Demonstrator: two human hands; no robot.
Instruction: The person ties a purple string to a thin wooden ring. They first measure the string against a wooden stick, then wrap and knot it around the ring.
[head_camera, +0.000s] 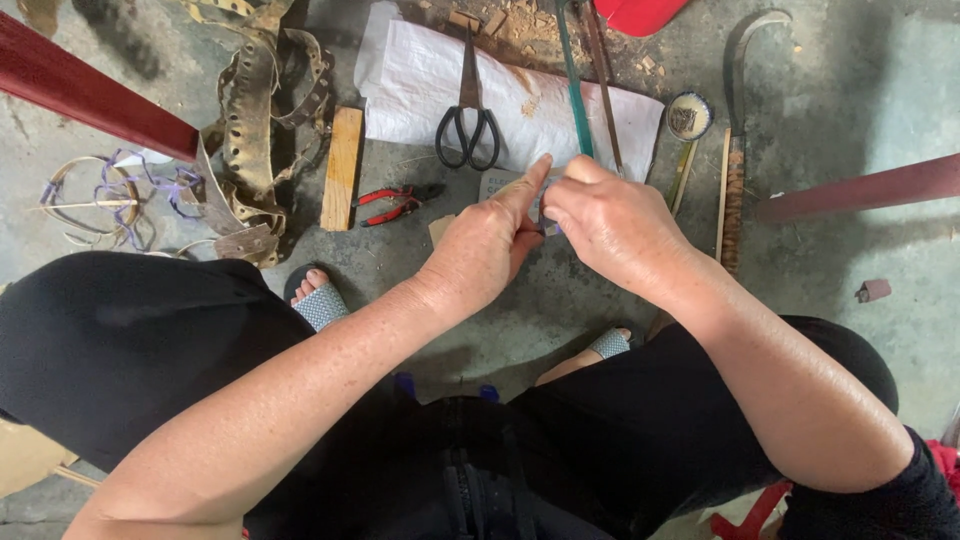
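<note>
The left hand (487, 243) and the right hand (607, 222) meet fingertip to fingertip low over the concrete floor (560, 300). The left index finger is stretched straight out, pointing away from the body, while its thumb and other fingers curl in toward the right hand. The right hand is clenched, knuckles up, and seems to pinch something small and bluish between the two hands; only a sliver shows at the gap, so what it is and how it is held cannot be made out.

Two thin strips (585, 80), one green and one brownish, run from the right hand's fingertips straight away from the body, their long axis nearly in line with the pointing finger. Their near ends vanish behind the right knuckles, so whether the fingers grip them is hidden. The right hand lies closer to them than the left.

Just beyond the left fingertip lie black-handled scissors (468, 120) on a white woven sack (420, 80). Left of the left hand sit red-handled pliers (395, 202) and a wooden block (342, 168), and farther left a perforated belt (250, 110). Right of the right hand are a small round tin (689, 116) and a curved sickle (738, 130), its handle partly behind the wrist.
</note>
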